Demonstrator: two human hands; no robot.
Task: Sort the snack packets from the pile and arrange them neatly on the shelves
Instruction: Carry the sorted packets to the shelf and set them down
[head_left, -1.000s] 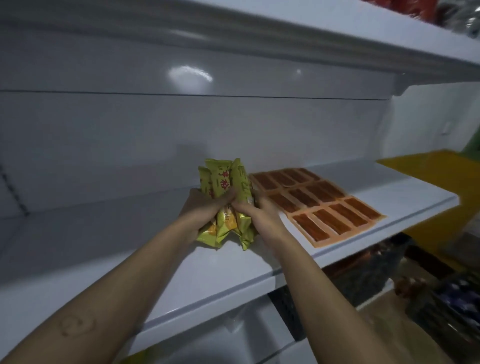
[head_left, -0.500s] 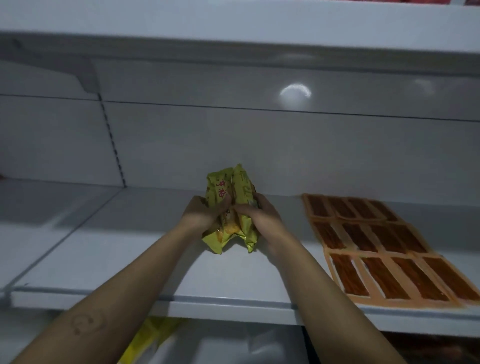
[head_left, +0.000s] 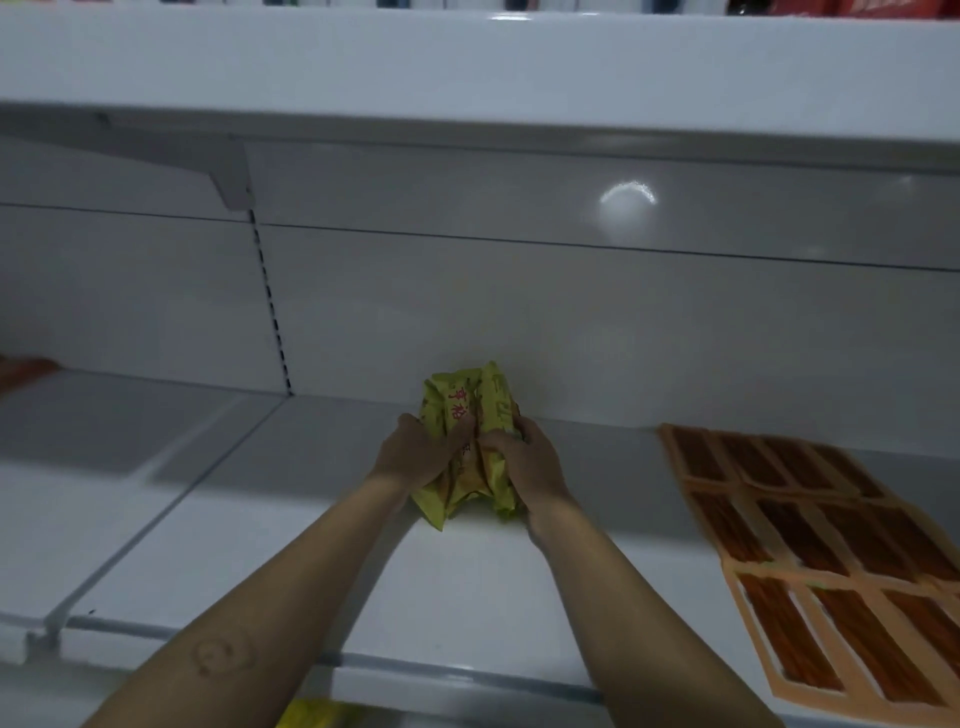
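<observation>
I've got both hands on the yellow snack packets (head_left: 467, 447), left hand (head_left: 415, 457) and right hand (head_left: 530, 462) curled tight round them, bundle upright between my fingers, on the white shelf (head_left: 311, 519).

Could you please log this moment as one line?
left hand, right hand: grip yellow packets | upright at shelf | orange packets: flat, rightward

Both bare forearms are stretched forward, angled toward each other. The left hand (head_left: 415, 457) and right hand (head_left: 532, 465) are curled, thumbs close together, round packets (head_left: 462, 410) clasped between them.
</observation>
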